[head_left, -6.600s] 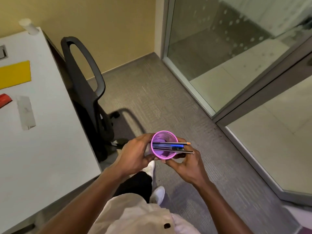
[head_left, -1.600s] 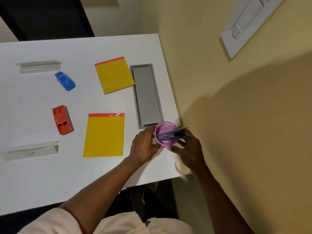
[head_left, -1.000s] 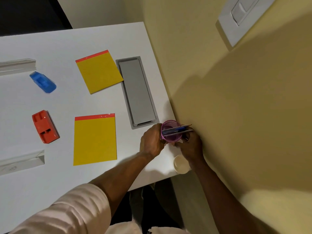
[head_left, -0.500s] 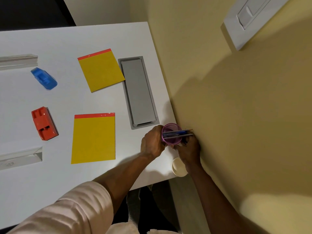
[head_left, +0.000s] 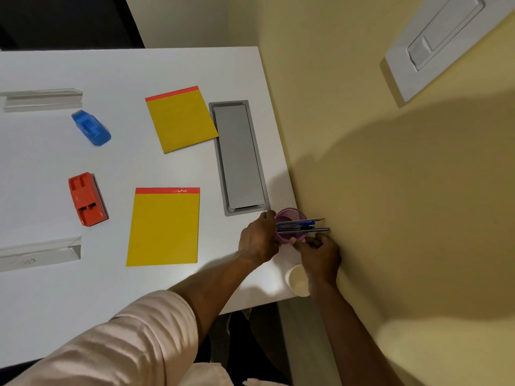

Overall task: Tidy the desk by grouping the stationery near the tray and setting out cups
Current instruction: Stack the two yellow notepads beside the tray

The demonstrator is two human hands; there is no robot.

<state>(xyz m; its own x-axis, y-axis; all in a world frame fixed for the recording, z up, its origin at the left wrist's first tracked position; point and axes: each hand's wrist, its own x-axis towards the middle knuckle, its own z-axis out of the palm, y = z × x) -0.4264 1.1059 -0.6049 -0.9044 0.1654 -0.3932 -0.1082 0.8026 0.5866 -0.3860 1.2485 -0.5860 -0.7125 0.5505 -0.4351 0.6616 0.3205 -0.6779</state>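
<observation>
A purple mesh pen cup [head_left: 288, 218] stands at the desk's right edge, just below the grey tray [head_left: 239, 157]. Pens and a pencil [head_left: 302, 225] lie across its rim. My left hand [head_left: 259, 239] wraps the cup's left side. My right hand [head_left: 320, 253] touches its lower right side with the fingertips. A white paper cup [head_left: 296, 281] sits at the desk's near right corner, partly under my right wrist. Two yellow notepads [head_left: 181, 118] [head_left: 165, 227], a blue stapler [head_left: 90, 129] and an orange stapler [head_left: 86, 199] lie spread over the white desk [head_left: 111, 288].
Two clear acrylic holders [head_left: 41, 98] [head_left: 39, 253] lie at the desk's left side. A yellow wall [head_left: 390, 190] runs right along the desk's right edge, with a white panel [head_left: 446, 37] mounted on it.
I turned from the floor by the chair to the desk, carrying the pen cup. Over the last second the cup settled onto the desk below the tray, both hands still on it.
</observation>
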